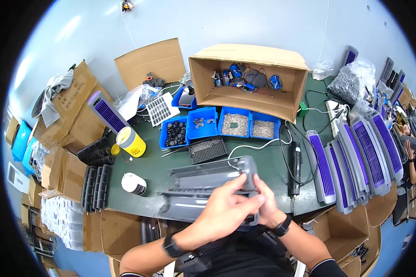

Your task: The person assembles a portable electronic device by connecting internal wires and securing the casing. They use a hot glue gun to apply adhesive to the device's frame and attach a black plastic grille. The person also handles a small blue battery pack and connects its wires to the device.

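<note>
Near the bench's front edge I hold a long grey plastic housing [201, 176], somewhat blurred, with a second trough-like section [185, 206] on its near side. Whether the two sections are joined, I cannot tell. My left hand [224, 207] reaches over the right end of the housing, thumb and fingers bent against it. Around that same end my right hand [266, 203] is closed, partly hidden behind the left fingers. Just beyond the housing lies a black gridded tray [208, 150]. An electric screwdriver [294, 171] with a dark cable lies right of my hands.
Blue bins [202, 131] hold dark parts and small screws; behind them stands a cardboard box [208, 85] with motors. Purple-and-grey slatted units [370, 154] crowd the right side. A white jar [134, 183], a yellow container [131, 141] and black slatted parts [96, 187] are at left.
</note>
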The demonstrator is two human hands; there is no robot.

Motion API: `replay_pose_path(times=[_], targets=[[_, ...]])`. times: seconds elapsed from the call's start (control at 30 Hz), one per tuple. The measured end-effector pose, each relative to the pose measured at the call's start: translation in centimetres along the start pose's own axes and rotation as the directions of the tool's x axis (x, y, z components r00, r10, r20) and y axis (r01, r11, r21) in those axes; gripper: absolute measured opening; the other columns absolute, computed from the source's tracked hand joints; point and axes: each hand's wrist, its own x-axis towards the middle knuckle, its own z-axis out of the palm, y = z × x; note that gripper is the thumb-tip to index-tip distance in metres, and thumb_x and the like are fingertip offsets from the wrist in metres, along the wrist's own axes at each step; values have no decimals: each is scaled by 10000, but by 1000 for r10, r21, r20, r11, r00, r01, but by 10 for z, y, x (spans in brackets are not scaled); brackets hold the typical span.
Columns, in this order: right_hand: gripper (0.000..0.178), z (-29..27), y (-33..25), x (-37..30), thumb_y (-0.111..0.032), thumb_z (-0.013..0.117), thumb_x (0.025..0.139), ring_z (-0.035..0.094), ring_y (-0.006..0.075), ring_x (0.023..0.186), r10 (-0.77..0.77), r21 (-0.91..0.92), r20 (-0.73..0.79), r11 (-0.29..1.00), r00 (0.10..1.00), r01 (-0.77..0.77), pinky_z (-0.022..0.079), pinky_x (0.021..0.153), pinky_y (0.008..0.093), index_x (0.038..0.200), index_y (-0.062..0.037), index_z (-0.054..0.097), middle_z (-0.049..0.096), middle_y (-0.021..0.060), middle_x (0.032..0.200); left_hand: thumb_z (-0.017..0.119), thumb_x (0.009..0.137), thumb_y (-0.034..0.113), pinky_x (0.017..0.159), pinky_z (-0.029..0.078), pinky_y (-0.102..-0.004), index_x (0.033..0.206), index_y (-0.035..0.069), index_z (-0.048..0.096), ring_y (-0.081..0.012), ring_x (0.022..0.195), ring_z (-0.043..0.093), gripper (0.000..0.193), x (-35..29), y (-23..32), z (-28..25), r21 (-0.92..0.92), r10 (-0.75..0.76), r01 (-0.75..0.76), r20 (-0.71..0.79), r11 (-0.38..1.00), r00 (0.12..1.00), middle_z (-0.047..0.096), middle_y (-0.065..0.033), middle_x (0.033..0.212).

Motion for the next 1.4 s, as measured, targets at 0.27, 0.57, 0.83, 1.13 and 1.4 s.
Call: replay_pose_path(times=[0.27, 0.57, 0.83, 1.13, 1.4], targets=[[810, -49, -3, -19, -463, 599, 1069, 432, 311, 1502, -739, -729, 48, 434, 672, 529, 343, 1215, 436, 1656, 1, 287, 463, 268, 1588, 758, 993, 231, 922, 599, -328, 1597, -153, 251, -260, 1235, 653, 877, 86, -54, 14, -61, -91, 91, -2, 994, 996, 414, -361, 1574], [927, -50, -1, -9, -207, 715, 993, 241, 328, 1610, -587, -732, 75, 517, 806, 444, 185, 1292, 408, 1691, 9, 144, 244, 262, 1723, 787, 944, 316, 1126, 463, -497, 1585, -1, 421, -444, 1319, 595, 803, 32, -48, -51, 799, 606, -462, 159, 385, 779, 534, -269, 1533], [1012, -43, -3, -8, -231, 734, 929, 335, 288, 1560, -536, -717, 68, 561, 842, 415, 223, 1268, 389, 1697, 12, 121, 316, 200, 1703, 766, 933, 226, 1079, 414, -535, 1270, 34, 640, -404, 1158, 644, 407, 16, -81, -139, 937, 434, -264, 144, 229, 889, 712, -192, 1191], [1103, -51, -6, 3, -243, 779, 735, 503, 290, 1426, -560, -691, 85, 562, 824, 454, 360, 1211, 385, 1674, 16, 262, 462, 192, 1597, 775, 931, 189, 1081, 426, -503, 1313, 37, 613, -365, 1185, 642, 442, 15, -78, -157, 852, 601, -435, 190, 292, 776, 701, -169, 1202], [1059, -27, -4, -1, -215, 693, 702, 492, 307, 1442, -558, -664, 23, 612, 829, 430, 350, 1228, 404, 1660, 16, 306, 474, 204, 1589, 779, 909, 128, 1033, 523, -421, 1277, 9, 678, -340, 1169, 686, 400, -143, -52, -307, 849, 843, 237, -514, 473, 157, 712, -206, 1246]])
